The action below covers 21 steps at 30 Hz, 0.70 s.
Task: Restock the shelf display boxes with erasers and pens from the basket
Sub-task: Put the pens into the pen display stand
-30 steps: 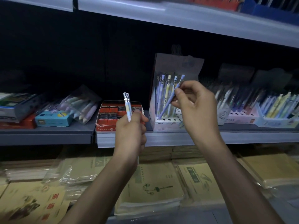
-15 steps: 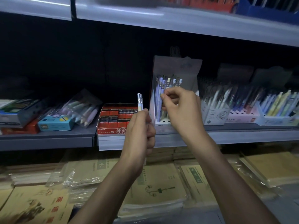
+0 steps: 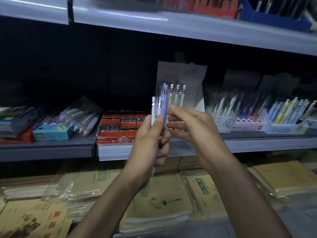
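- Before a dim shop wall, a grey metal shelf (image 3: 257, 143) runs at chest height, with an upper shelf (image 3: 188, 26) above it and stacks of wrapped brown notebooks (image 3: 163, 203) on the level below.
- On the grey shelf stands one tall display box (image 3: 193, 86) with a card back. At least six pens stand upright in it, but the blur stops an exact count.
- Just left of it sits one red box of erasers (image 3: 120, 127), filled in rows.
- To the right stand three more pen boxes (image 3: 248, 124), side by side.
- Further left lie one small blue box (image 3: 51, 133) and one clear bag of pastel pens (image 3: 82, 117).
- A person's left hand (image 3: 151, 143) is raised in front of the shelf edge, fingers and thumb curled round two pens (image 3: 155, 109) held upright, caps up, just left of the display box.
- Their right hand (image 3: 193, 124) hovers right beside those two pens, in front of the display box, with its fingers half curled. I cannot tell whether it pinches a pen.
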Motion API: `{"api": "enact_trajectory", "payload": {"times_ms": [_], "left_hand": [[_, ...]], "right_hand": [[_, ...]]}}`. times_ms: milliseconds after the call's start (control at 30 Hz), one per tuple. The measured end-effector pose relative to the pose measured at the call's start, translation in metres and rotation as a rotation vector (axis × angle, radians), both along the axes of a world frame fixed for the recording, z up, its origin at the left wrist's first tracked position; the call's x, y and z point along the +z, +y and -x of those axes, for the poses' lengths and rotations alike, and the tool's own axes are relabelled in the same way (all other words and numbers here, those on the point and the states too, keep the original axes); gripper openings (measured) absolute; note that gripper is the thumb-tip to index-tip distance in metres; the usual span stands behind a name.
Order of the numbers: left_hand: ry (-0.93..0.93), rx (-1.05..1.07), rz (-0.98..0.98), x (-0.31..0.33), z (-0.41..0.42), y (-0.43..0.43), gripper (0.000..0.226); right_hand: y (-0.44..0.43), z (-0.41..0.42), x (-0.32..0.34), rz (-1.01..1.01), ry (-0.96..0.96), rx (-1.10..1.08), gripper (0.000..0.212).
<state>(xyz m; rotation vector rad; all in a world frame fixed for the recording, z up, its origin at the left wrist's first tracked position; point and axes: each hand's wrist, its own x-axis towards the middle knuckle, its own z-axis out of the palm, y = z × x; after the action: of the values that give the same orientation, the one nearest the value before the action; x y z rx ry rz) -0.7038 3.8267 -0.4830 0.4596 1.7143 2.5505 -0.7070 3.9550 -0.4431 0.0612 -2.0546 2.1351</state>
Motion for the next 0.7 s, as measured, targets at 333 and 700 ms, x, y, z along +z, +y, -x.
{"api": "enact_trajectory", "payload": {"times_ms": [333,700], "left_hand": [[0.03,-0.097,0.181,-0.003,-0.003,0.004,0.03],[0.152,0.329,0.263,-0.009,-0.001,-0.012,0.035]], "right_hand": [[0.007,-0.007,0.006,-0.017,0.04,0.115,0.02],[0.01,0.0,0.025,-0.003,0.487,-0.355,0.014]]}}
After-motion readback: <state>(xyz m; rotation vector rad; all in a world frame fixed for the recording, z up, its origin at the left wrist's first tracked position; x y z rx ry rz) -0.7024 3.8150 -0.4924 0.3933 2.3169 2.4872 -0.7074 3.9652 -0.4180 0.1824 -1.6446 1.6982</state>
